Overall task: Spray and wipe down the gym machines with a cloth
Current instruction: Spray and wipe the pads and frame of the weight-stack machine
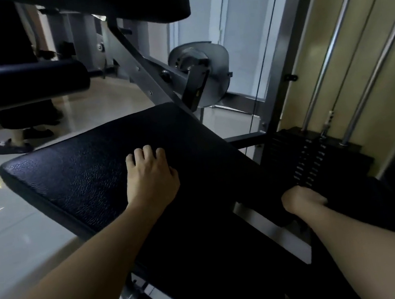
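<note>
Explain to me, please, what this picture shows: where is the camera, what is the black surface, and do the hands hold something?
This is one picture from a camera worn on the person's head, looking down at their own bare arms; there is no robot. The black surface is a padded seat of a gym machine. To its right stands the weight stack with metal guide rods. The left hand rests on the pad, fingertips bent, holding nothing visible. The right hand is at the pad's near right edge; its fingers are hidden, so I cannot tell whether it holds anything. No cloth or spray bottle shows. At far left, another person's shoes stand on the floor.
</note>
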Tool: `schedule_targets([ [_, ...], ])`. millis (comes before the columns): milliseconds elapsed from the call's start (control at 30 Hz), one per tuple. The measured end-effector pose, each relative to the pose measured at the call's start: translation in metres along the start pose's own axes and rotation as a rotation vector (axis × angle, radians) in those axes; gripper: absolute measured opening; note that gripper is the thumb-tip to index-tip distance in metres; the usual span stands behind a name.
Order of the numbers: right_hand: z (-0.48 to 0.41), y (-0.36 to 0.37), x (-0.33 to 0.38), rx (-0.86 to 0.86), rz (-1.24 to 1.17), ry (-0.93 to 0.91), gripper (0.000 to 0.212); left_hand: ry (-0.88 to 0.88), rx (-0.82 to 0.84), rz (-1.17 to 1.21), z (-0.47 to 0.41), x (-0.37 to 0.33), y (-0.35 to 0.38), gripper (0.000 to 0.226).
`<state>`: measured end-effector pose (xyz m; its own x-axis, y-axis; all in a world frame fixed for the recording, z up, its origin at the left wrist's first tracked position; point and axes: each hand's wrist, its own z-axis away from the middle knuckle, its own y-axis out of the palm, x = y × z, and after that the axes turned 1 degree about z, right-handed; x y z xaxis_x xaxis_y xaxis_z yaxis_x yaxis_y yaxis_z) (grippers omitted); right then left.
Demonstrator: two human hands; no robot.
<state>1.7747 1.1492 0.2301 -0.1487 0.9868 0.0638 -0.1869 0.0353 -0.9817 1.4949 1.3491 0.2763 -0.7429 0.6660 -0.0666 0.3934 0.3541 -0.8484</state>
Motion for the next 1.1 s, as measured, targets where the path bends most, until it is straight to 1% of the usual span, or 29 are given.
schedule_targets([
  [100, 0.007, -0.005, 0.004, 0.034, -0.008, -0.011, 0.049, -0.008, 0.027, 0.005, -0.002, -0.002, 0.0, 0.035],
  [167, 0.015, -0.005, 0.015, -0.038, -0.015, -0.051, 0.042, -0.005, 0.022, 0.012, -0.004, -0.002, 0.002, 0.036],
  [233, 0.026, -0.004, 0.033, -0.142, -0.015, -0.107, 0.042, 0.0, 0.009, 0.021, -0.003, -0.002, 0.003, 0.036],
  [300, 0.04, -0.007, 0.061, -0.2, -0.082, -0.185, 0.044, 0.0, -0.006, 0.01, -0.004, -0.001, 0.006, 0.036],
  [400, 0.055, -0.02, 0.107, -0.207, -0.214, -0.288, 0.045, 0.003, -0.02, -0.003, -0.006, -0.001, 0.008, 0.034],
  [500, 0.073, -0.029, 0.146, -0.173, -0.309, -0.366, 0.044, 0.003, -0.03, -0.013, -0.006, 0.0, 0.01, 0.033],
  [533, 0.086, -0.032, 0.159, -0.17, -0.335, -0.443, 0.044, 0.002, -0.033, -0.011, -0.008, 0.0, 0.01, 0.033],
  [600, 0.118, -0.029, 0.177, -0.205, -0.399, -0.685, 0.04, 0.0, -0.034, -0.011, -0.007, 0.0, 0.01, 0.033],
  [667, 0.144, -0.02, 0.178, -0.219, -0.483, -0.927, 0.03, -0.003, -0.051, 0.02, -0.006, 0.001, 0.011, 0.033],
  [700, 0.147, -0.014, 0.171, -0.225, -0.496, -1.015, 0.025, -0.01, -0.06, 0.053, -0.004, 0.002, 0.01, 0.034],
  [733, 0.143, -0.009, 0.16, -0.248, -0.457, -1.084, 0.021, -0.019, -0.069, 0.086, -0.003, 0.002, 0.009, 0.035],
  [767, 0.131, -0.005, 0.148, -0.29, -0.385, -1.116, 0.02, -0.024, -0.068, 0.105, -0.002, 0.002, 0.008, 0.037],
  [800, 0.113, -0.003, 0.134, -0.325, -0.319, -1.093, 0.021, -0.023, -0.06, 0.103, -0.001, 0.001, 0.008, 0.039],
  [833, 0.092, -0.003, 0.121, -0.351, -0.284, -1.015, 0.024, -0.021, -0.055, 0.087, -0.001, 0.002, 0.007, 0.039],
  [933, 0.023, -0.004, 0.073, -0.373, -0.215, -0.642, 0.034, -0.011, -0.057, 0.07, -0.001, 0.0, 0.008, 0.038],
  [1000, -0.003, -0.006, 0.058, -0.34, -0.182, -0.461, 0.039, -0.025, -0.092, 0.097, -0.003, 0.0, 0.011, 0.037],
  [1067, -0.007, -0.007, 0.07, -0.303, -0.227, -0.374, 0.04, -0.042, -0.102, 0.111, -0.004, 0.0, 0.012, 0.042],
  [1100, 0.0, -0.008, 0.084, -0.295, -0.257, -0.379, 0.039, -0.043, -0.104, 0.112, -0.005, -0.001, 0.012, 0.044],
])
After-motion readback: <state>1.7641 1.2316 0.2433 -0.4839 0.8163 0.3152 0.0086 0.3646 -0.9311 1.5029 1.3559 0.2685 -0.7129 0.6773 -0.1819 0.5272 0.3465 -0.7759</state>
